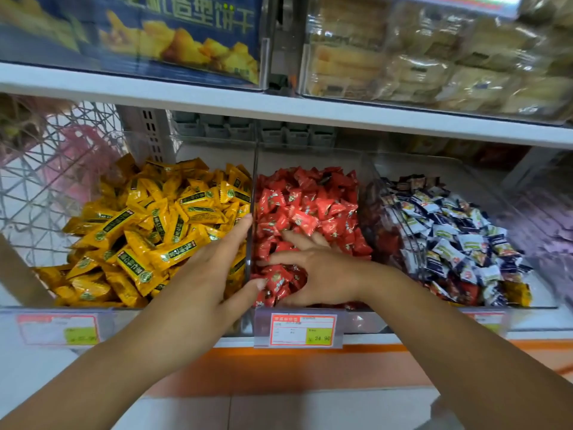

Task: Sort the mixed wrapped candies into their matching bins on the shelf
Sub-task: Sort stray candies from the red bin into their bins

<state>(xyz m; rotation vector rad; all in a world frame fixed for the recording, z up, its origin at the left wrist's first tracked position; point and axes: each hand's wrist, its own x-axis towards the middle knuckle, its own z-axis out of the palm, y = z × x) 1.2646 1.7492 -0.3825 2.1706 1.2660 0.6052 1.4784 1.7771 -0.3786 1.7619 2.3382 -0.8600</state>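
Rested left hand [214, 268], fingers straight, gripping nothing, along divider [255, 181] by yellow candies [161, 212]; pressed right hand [322, 271], fingers splayed, on red candies [304, 197] near shelf's front edge.

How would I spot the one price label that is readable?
Find the row of three clear plastic bins. Just below the middle one, filled with red wrapped candies, sits a red-bordered white price label. Unlike the washed-out labels beside it, its yellow patch clearly reads 24.90.
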